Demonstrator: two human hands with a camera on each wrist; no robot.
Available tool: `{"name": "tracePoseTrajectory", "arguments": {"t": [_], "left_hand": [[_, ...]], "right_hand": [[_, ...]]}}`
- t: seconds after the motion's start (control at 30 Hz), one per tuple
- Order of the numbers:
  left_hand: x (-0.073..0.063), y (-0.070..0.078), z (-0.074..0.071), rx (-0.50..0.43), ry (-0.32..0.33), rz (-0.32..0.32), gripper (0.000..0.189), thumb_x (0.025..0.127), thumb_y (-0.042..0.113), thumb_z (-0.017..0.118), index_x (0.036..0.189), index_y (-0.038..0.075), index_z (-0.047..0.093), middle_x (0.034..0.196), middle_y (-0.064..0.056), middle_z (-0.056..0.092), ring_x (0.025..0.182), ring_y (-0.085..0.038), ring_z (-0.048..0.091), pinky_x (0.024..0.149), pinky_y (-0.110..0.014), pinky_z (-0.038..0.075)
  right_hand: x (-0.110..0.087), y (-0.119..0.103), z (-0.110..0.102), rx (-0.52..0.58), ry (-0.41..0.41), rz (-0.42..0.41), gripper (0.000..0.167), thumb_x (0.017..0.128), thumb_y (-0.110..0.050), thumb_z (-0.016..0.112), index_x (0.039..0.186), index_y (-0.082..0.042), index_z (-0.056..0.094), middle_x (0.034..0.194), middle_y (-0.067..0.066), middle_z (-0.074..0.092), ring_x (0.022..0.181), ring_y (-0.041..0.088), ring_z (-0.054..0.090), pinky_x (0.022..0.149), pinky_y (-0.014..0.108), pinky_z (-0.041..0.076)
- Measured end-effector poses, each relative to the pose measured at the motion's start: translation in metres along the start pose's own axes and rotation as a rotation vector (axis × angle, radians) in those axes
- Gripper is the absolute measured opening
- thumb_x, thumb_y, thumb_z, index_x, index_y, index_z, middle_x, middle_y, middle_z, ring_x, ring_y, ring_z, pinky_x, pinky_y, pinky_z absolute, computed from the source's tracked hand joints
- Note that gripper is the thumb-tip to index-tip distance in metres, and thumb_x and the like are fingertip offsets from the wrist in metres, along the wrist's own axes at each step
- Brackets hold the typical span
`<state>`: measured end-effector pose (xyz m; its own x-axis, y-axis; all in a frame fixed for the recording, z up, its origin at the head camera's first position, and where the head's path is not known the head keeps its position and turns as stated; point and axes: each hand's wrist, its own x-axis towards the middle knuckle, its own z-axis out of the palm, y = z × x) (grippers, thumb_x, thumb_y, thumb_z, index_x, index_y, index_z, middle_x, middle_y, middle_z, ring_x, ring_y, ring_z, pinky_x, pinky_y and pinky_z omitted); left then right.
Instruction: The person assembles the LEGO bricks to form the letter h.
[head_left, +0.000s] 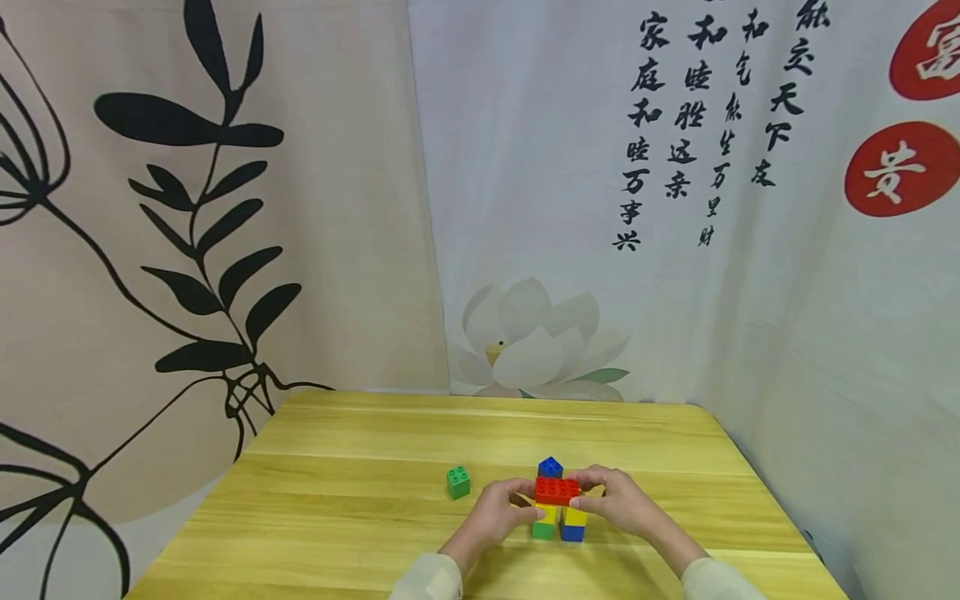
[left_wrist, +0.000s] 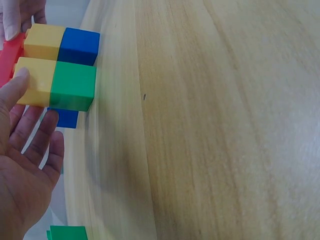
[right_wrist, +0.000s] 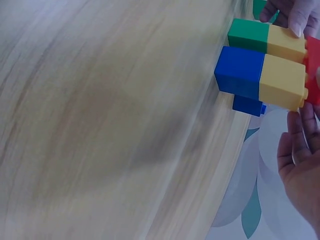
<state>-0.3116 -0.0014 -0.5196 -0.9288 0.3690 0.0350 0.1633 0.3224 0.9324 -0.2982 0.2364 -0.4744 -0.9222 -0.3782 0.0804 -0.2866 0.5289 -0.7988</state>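
Two short columns stand side by side: a yellow brick (left_wrist: 39, 80) on a green brick (left_wrist: 74, 86), and a yellow brick (right_wrist: 282, 81) on a blue brick (right_wrist: 240, 70). Across their tops lies a long red brick (head_left: 557, 491), with yellow studs showing beneath it in the right wrist view. My right hand (head_left: 618, 503) pinches the red brick's right end between thumb and fingers. On the other side, my left hand (head_left: 498, 512) holds the left column's yellow brick, thumb on its near face and fingers behind.
Just behind the columns sits a blue brick (head_left: 551, 467) with a pointed top. A loose green brick (head_left: 458, 482) lies on the wooden table (head_left: 337, 500) to the left. A printed curtain (head_left: 360, 208) hangs behind the table's far edge.
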Motion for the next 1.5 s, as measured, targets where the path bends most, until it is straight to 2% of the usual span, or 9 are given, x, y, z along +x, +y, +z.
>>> {"name": "tracePoseTrajectory", "arguments": {"t": [0.27,0.53,0.67,0.77,0.9,0.97,1.1,1.23,1.5], "left_hand": [[0.000,-0.001,0.001,-0.004,0.001,0.008,0.025,0.085,0.019,0.080,0.109,0.019,0.073,0.102,0.008,0.068,0.091,-0.016,0.061,0.076,-0.037,0.054],[-0.002,0.003,0.000,-0.033,0.005,0.030,0.049,0.086,0.028,0.079,0.130,0.013,0.064,0.108,0.006,0.066,0.099,-0.018,0.061,0.081,-0.040,0.054],[-0.002,0.006,-0.001,-0.047,-0.002,0.046,0.038,0.090,0.031,0.075,0.125,0.017,0.067,0.106,0.008,0.068,0.098,-0.016,0.060,0.081,-0.037,0.054],[-0.001,0.008,-0.001,-0.025,-0.003,0.065,0.029,0.091,0.028,0.074,0.118,0.019,0.070,0.103,0.009,0.069,0.096,-0.014,0.060,0.080,-0.037,0.053],[0.000,0.010,-0.002,0.022,-0.008,0.075,0.027,0.090,0.029,0.074,0.116,0.021,0.071,0.101,0.011,0.069,0.094,-0.012,0.061,0.080,-0.035,0.052],[0.000,0.011,-0.003,0.038,-0.014,0.078,0.026,0.090,0.029,0.074,0.115,0.021,0.071,0.100,0.012,0.069,0.093,-0.012,0.061,0.080,-0.035,0.052],[0.000,0.013,-0.005,0.055,-0.028,0.080,0.024,0.090,0.028,0.075,0.112,0.021,0.072,0.098,0.011,0.068,0.092,-0.012,0.060,0.079,-0.036,0.051],[0.001,0.015,-0.007,0.076,-0.043,0.074,0.023,0.090,0.028,0.075,0.111,0.021,0.072,0.096,0.010,0.067,0.091,-0.012,0.059,0.080,-0.037,0.049],[0.003,0.018,-0.011,0.093,-0.082,0.065,0.022,0.091,0.029,0.073,0.112,0.022,0.072,0.096,0.011,0.067,0.091,-0.011,0.058,0.079,-0.035,0.049]], "right_hand": [[0.000,-0.001,-0.001,0.001,-0.009,-0.007,0.033,0.091,-0.027,0.073,0.119,-0.009,0.070,0.106,0.001,0.064,0.096,0.022,0.054,0.070,0.030,0.047],[0.000,0.001,0.000,0.004,-0.007,-0.012,0.033,0.091,-0.025,0.074,0.120,-0.009,0.070,0.106,0.001,0.064,0.097,0.022,0.054,0.070,0.030,0.047],[0.000,0.001,0.000,0.013,-0.006,0.007,0.034,0.091,-0.027,0.074,0.119,-0.009,0.070,0.105,0.000,0.064,0.097,0.023,0.054,0.071,0.032,0.047],[-0.001,0.003,0.000,0.017,0.000,0.014,0.043,0.090,-0.027,0.075,0.125,-0.005,0.067,0.108,0.002,0.065,0.100,0.027,0.055,0.074,0.034,0.048],[-0.004,0.012,0.001,0.001,0.001,0.037,0.060,0.086,-0.025,0.078,0.135,0.001,0.057,0.118,0.008,0.064,0.106,0.031,0.056,0.080,0.041,0.050],[-0.006,0.018,0.002,-0.007,-0.003,0.052,0.062,0.086,-0.025,0.079,0.136,0.002,0.056,0.121,0.010,0.063,0.107,0.031,0.056,0.083,0.045,0.051],[-0.010,0.026,0.005,-0.011,-0.011,0.058,0.054,0.087,-0.028,0.077,0.131,-0.001,0.061,0.117,0.007,0.065,0.104,0.027,0.058,0.085,0.050,0.049],[-0.012,0.027,0.008,-0.005,0.004,0.046,0.044,0.089,-0.028,0.076,0.125,-0.005,0.066,0.106,0.001,0.068,0.098,0.022,0.060,0.083,0.048,0.050],[-0.013,0.025,0.009,-0.001,0.020,0.053,0.043,0.088,-0.025,0.076,0.123,-0.002,0.065,0.103,0.000,0.068,0.096,0.021,0.060,0.082,0.046,0.052]]}}
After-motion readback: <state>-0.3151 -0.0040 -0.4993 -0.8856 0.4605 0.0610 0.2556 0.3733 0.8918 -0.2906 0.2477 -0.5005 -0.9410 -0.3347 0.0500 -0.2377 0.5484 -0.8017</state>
